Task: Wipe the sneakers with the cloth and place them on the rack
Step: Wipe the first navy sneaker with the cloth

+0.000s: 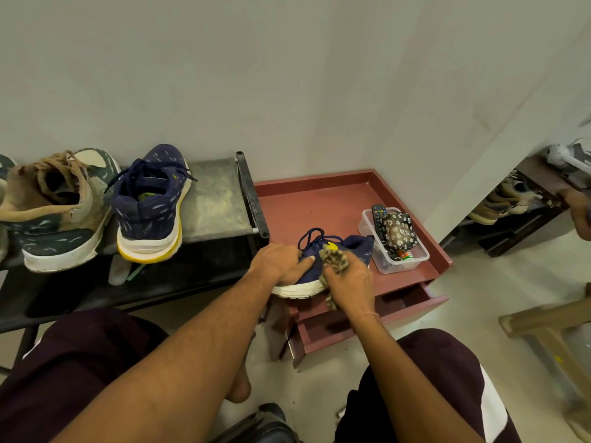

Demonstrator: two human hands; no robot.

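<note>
One navy sneaker (355,249) under left hand (281,263), cloth (335,261) in right hand (351,284).

**Both hands on the navy sneaker**

The left hand (281,263) lies palm-down over the toe end of the navy sneaker (353,247). Its fingers (305,259) stretch flat toward the laces and press on the upper. The bare left forearm reaches almost straight to the sneaker from the lower left. The right hand (350,281) sits at the sneaker's near side, just right of the left hand. It grips a bunched patterned cloth (334,262) that touches the sneaker's upper. The right forearm rises from the lower right, its wrist slightly bent.
</note>
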